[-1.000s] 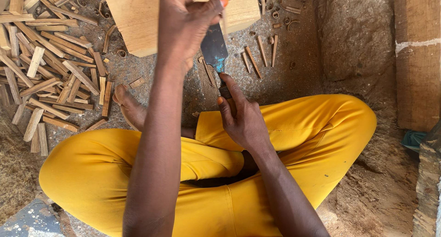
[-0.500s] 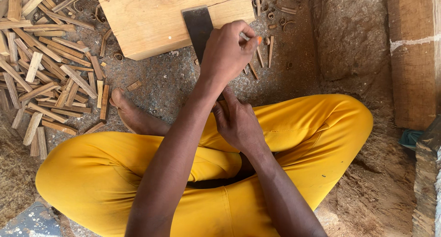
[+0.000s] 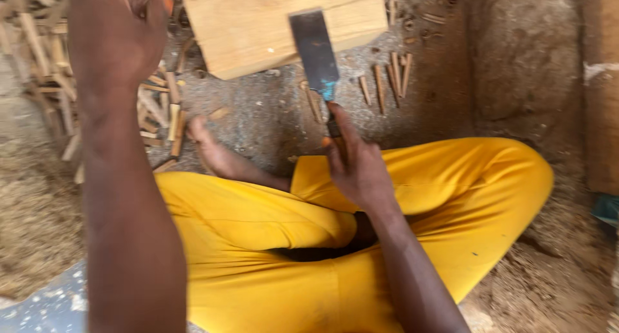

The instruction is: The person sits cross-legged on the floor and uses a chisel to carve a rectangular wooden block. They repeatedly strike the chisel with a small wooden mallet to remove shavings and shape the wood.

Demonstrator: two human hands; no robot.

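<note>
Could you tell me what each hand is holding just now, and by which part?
The right hand grips a chisel by its handle, blade over the wooden block. The left hand is blurred; its hold cannot be told.

My woodworking spot on the ground, sawdust-strewn dirt floor (image 3: 258, 123), heap of split wooden sticks (image 3: 48, 81), pale wood block (image 3: 258, 23), broad chisel blade (image 3: 314, 49) on it

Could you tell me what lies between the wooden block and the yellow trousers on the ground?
In the head view, small wood sticks on gritty ground, plus the chisel reaching onto the wooden block.
</note>
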